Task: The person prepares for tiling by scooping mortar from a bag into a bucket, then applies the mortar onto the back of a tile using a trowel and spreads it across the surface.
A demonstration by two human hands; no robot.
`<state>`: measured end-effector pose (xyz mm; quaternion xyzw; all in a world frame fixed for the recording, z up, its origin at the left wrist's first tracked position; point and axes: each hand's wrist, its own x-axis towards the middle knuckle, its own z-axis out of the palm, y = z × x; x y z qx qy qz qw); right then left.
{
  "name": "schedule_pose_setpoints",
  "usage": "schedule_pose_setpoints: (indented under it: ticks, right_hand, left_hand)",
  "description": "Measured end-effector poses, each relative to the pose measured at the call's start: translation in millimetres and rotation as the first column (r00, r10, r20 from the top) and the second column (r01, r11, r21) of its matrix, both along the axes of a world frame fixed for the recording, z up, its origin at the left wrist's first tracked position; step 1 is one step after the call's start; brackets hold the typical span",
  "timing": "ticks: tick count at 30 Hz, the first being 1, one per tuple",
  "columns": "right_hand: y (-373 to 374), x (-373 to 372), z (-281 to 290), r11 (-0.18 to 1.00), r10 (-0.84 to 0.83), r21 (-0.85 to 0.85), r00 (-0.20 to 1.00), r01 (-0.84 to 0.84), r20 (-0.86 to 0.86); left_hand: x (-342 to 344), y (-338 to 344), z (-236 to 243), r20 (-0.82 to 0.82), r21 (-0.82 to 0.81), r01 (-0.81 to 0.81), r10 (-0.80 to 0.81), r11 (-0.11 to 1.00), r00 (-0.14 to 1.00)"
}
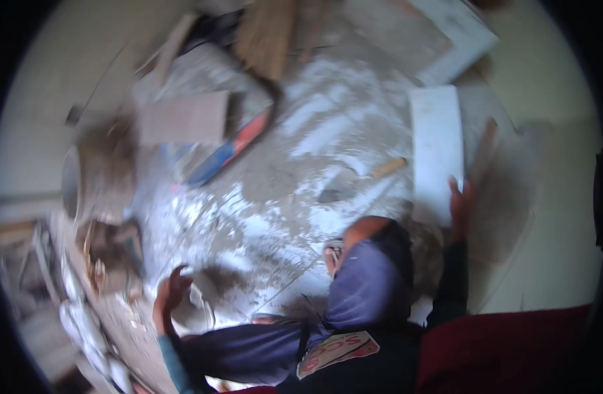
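Hand at the White Board on a Powder-Dusted Floor

A crouching person's right hand (pixel 463 203) meets the right edge of a long white board (pixel 437 138) toward the right edge of a powder-streaked floor (pixel 268 180). One digit overlaps the board's face; blur hides the others, so whether they pinch the edge cannot be told. The left hand (pixel 172 295), its fingers loosely curved and slightly apart, with nothing visible between them, is just beside a pale round container (pixel 201 310) toward the floor's near left corner; contact cannot be made out.

A wooden-handled trowel (pixel 388 168) lies left of the board, its handle pointing toward it. Toward the floor's far left corner, a flat pinkish-brown piece (pixel 186 118) rests on a bag (pixel 230 152) edged in blue and red. A wooden plank (pixel 268 36) lies at the far edge, while a pale cylinder (pixel 99 180) occupies the left edge.
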<state>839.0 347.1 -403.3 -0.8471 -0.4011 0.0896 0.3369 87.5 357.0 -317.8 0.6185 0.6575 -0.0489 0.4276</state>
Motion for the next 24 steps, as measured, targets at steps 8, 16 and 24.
schedule_pose_setpoints:
  ticks: [8,16,24]
  right_hand:
    - [159,-149,56,0.792,0.607,0.107,0.795,-0.601,-0.026]
    - [366,-398,57,0.374,0.927,0.033,0.372,-0.927,-0.04]
    - [464,-530,-6,0.454,0.891,-0.049,0.453,-0.89,0.035]
  left_hand:
    - [19,-20,42,-0.116,0.001,-0.102,0.101,0.995,0.988]
    - [42,-64,89,-0.087,0.097,-0.205,0.214,0.974,0.973]
    - [41,-121,132,-0.112,0.065,-0.391,0.396,0.918,0.911]
